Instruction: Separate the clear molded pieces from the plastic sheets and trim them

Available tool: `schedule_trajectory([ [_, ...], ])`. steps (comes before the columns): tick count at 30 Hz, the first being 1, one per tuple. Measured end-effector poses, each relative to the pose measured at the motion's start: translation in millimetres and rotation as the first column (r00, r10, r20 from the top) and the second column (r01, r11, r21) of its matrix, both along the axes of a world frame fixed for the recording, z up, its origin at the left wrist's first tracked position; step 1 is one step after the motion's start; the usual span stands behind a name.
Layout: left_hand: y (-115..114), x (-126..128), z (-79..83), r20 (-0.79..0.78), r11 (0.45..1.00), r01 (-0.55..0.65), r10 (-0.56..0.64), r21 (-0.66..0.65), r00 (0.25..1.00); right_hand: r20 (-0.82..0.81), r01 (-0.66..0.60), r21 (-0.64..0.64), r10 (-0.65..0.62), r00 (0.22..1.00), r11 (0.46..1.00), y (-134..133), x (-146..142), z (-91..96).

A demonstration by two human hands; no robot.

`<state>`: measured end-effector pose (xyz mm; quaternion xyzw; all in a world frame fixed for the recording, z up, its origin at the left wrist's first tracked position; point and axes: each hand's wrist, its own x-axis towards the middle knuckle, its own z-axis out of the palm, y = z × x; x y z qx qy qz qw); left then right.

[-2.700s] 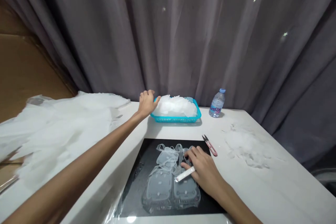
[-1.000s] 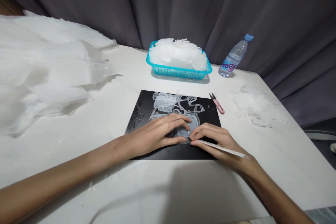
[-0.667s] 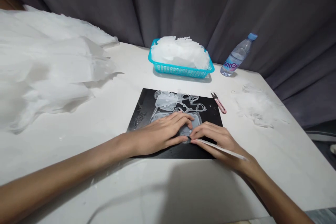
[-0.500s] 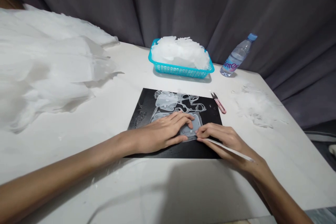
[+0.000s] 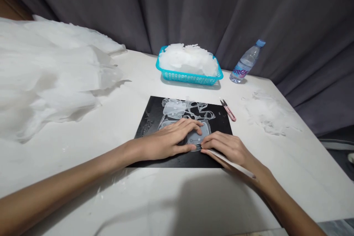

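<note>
One black mat (image 5: 155, 112), translucent rubbery sheet (image 5: 184, 112); left hand (image 5: 168, 140) spread flat pressing it; right hand (image 5: 228, 147) pinching one thin white blade (image 5: 229, 161).

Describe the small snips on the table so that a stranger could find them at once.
Start at the black mat in the middle of the white table. Just off the mat's far right corner lie the snips, between mat and white scraps. Only they have a pink handle and dark pointed blades.
</note>
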<state>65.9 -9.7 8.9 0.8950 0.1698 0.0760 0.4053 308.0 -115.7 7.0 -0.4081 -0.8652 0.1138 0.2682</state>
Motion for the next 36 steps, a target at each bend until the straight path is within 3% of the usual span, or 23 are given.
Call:
schedule_trajectory([
  [4, 0, 1, 0.4, 0.015, 0.999, -0.047, 0.047, -0.011, 0.999, 0.157, 0.016, 0.174, -0.044, 0.987, 0.985, -2, -5, -9.2],
  [7, 1, 2, 0.3, -0.025, 0.998, -0.063, 0.063, 0.005, 0.998, 0.16, 0.004, 0.173, -0.032, 0.987, 0.985, 1, -5, -11.4],
  [10, 1, 2, 0.6, -0.071, 0.997, -0.076, 0.075, -0.019, 0.995, 0.004, 0.152, 0.133, -0.154, 0.988, 0.979, 19, 0, -5.7],
  [14, 1, 0, 0.7, -0.14, 0.994, -0.098, 0.091, -0.044, 0.986, -0.263, 0.468, 0.04, -0.443, 0.857, 0.883, 47, 8, 8.8],
  [17, 0, -3, -3.0, -0.099, 0.989, -0.139, 0.133, -0.055, 0.986, -0.335, 0.487, -0.039, -0.471, 0.816, 0.872, 47, 7, 18.0],
  [20, -3, -8, -3.9, 0.107, 0.964, -0.261, 0.264, -0.042, 0.958, -0.356, 0.452, -0.082, -0.45, 0.819, 0.888, 31, -1, 22.9],
  [22, -6, -10, 2.6, 0.242, 0.902, -0.428, 0.43, -0.063, 0.87, -0.382, 0.439, -0.075, -0.433, 0.817, 0.895, 19, -9, 23.2],
  [24, -9, -8, 14.3, 0.256, 0.82, -0.55, 0.573, -0.161, 0.779, -0.404, 0.407, -0.052, -0.392, 0.827, 0.912, 11, -18, 21.2],
  [26, -12, -3, 25.7, 0.128, 0.766, -0.522, 0.6, -0.375, 0.789, -0.415, 0.342, -0.031, -0.323, 0.85, 0.939, 5, -29, 18.7],
  [28, -15, 2, 30.9, -0.005, 0.637, -0.438, 0.564, -0.634, 0.826, -0.411, 0.213, -0.054, -0.216, 0.886, 0.976, 0, -36, 18.3],
  [30, -18, 4, 28.1, -0.035, 0.501, -0.396, 0.586, -0.769, 0.81, -0.407, 0.072, -0.13, -0.12, 0.906, 0.989, -5, -36, 21.7],
  [31, -20, 4, 24.7, -0.023, 0.464, -0.38, 0.609, -0.8, 0.793, -0.405, 0.036, -0.171, -0.104, 0.908, 0.985, -6, -33, 24.4],
  [33, -22, 1, 17.2, 0.017, 0.436, -0.343, 0.638, -0.832, 0.77, -0.411, 0.078, -0.199, -0.156, 0.898, 0.977, -7, -22, 29.2],
  [36, -25, -3, 10.8, 0.047, 0.415, -0.309, 0.657, -0.855, 0.753, -0.408, 0.293, -0.133, -0.322, 0.854, 0.947, -1, -5, 27.0],
])
